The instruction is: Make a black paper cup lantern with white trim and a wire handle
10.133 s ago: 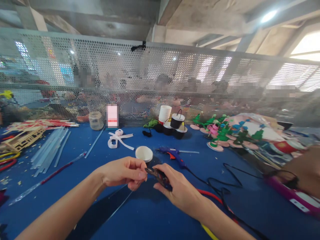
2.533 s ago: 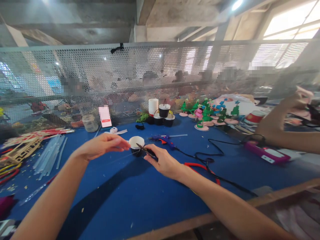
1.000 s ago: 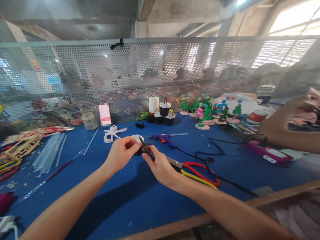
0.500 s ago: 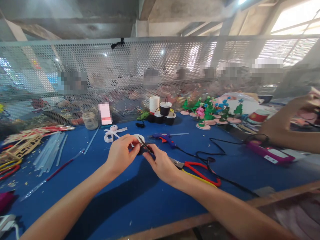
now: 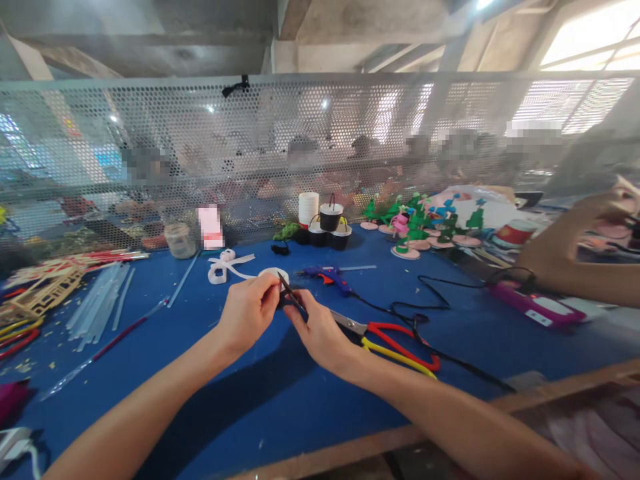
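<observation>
My left hand point(image 5: 250, 307) is closed in a pinch, its fingertips close to a thin, dark, pointed strip point(image 5: 286, 285). My right hand point(image 5: 323, 327) pinches this strip between thumb and fingers. Something black shows between the two hands, mostly hidden. Just behind the fingertips lies a white ribbon roll point(image 5: 274, 272), partly covered by my left hand. Its loose, looped white ribbon point(image 5: 226, 264) trails left on the table. Scissors point(image 5: 395, 343) with red and yellow handles lie beside my right wrist, which hides part of them.
A blue glue gun point(image 5: 330, 277) with a black cord lies behind my right hand. Small black buckets point(image 5: 331, 219) and several green tree figures point(image 5: 415, 227) stand at the back. Clear glue sticks point(image 5: 100, 300) lie left. Another person's arm point(image 5: 560, 253) reaches in near a purple power strip point(image 5: 537, 303).
My left hand has turned slightly, its fingers closing together more. The dark strip has shifted slightly left in my right hand, and the scissors show a bit more.
</observation>
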Action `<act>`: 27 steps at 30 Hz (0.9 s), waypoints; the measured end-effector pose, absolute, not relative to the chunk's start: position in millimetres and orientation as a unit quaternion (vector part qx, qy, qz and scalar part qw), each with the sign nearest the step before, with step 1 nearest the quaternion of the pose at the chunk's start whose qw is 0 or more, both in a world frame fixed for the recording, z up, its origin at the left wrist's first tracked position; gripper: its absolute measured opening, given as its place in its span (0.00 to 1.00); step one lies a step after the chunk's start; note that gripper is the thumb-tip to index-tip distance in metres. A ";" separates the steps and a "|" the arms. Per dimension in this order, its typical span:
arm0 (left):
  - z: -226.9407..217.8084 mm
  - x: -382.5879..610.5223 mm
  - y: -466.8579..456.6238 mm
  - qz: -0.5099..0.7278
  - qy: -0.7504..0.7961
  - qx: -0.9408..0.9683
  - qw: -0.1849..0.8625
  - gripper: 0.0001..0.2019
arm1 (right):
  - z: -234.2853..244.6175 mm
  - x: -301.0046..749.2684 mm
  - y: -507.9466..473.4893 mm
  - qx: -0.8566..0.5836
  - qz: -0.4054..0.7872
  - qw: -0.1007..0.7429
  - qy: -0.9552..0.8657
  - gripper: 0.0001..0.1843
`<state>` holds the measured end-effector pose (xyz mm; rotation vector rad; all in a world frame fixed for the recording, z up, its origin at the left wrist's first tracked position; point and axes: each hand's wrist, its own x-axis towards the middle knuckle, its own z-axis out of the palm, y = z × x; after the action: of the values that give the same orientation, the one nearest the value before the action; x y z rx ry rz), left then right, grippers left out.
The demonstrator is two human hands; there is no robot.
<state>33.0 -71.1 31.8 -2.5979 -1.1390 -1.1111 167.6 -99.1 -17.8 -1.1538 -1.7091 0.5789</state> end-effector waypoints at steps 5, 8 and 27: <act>48.4 26.4 -69.4 -0.299 -0.400 -0.850 -0.167 0.07 | -11.2 172.6 -97.1 -0.488 0.233 0.461 -0.704 0.10; 54.4 21.2 -66.6 -0.280 -0.398 -0.827 -0.281 0.05 | -8.2 174.5 -97.2 -0.483 0.232 0.440 -0.721 0.10; 52.2 16.4 -57.2 -0.264 -0.436 -0.758 -0.407 0.06 | -7.0 179.3 -96.1 -0.505 0.205 0.390 -0.742 0.10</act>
<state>16.4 -57.2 52.2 -3.3037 -1.8985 -1.1480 179.3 -96.1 -7.0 -1.2830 -1.8869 0.5215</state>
